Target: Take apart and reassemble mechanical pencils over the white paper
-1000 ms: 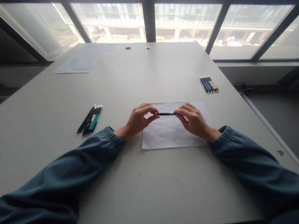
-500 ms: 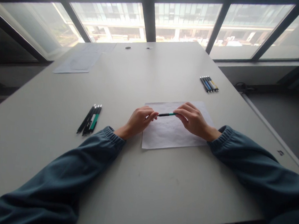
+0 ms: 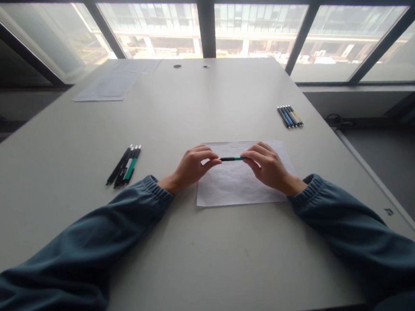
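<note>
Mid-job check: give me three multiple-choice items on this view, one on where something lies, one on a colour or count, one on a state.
1. Where does the sheet of paper lie?
A. under both hands
B. at the far left corner
C. on the floor

2. What colour band shows on the pen between the hands?
A. red
B. green
C. yellow

3. How is that pen held?
A. lying loose on the table
B. upright in one fist
C. level, pinched at each end

Answers: 1 A, the left hand and right hand are over it. 2 B, a green stretch shows near the right hand. 3 C, each hand grips one end, with the pen horizontal.
</note>
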The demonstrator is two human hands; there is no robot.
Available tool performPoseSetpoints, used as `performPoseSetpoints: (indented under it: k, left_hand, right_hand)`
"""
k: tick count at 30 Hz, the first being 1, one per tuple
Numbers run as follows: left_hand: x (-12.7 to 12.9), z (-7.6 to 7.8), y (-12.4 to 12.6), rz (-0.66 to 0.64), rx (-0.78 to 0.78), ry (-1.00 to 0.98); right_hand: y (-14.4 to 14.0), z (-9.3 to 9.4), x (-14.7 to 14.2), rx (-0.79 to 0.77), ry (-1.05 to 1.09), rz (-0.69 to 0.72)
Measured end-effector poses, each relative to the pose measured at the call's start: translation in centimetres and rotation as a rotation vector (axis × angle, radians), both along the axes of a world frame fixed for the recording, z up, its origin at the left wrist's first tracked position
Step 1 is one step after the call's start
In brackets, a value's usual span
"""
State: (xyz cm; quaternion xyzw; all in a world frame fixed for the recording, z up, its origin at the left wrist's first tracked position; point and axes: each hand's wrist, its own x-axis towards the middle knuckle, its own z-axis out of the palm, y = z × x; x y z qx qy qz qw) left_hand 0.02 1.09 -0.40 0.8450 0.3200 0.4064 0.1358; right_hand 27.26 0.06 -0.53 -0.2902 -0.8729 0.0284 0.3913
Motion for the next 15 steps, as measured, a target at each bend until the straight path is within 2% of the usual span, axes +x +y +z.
performPoseSetpoints:
  k: [15]
  left_hand:
    - [-0.06, 0.15, -0.16, -0.007, 0.060, 0.005]
  right_hand:
    - [-0.05, 0.13, 0.04, -0.073, 0.010, 0.023]
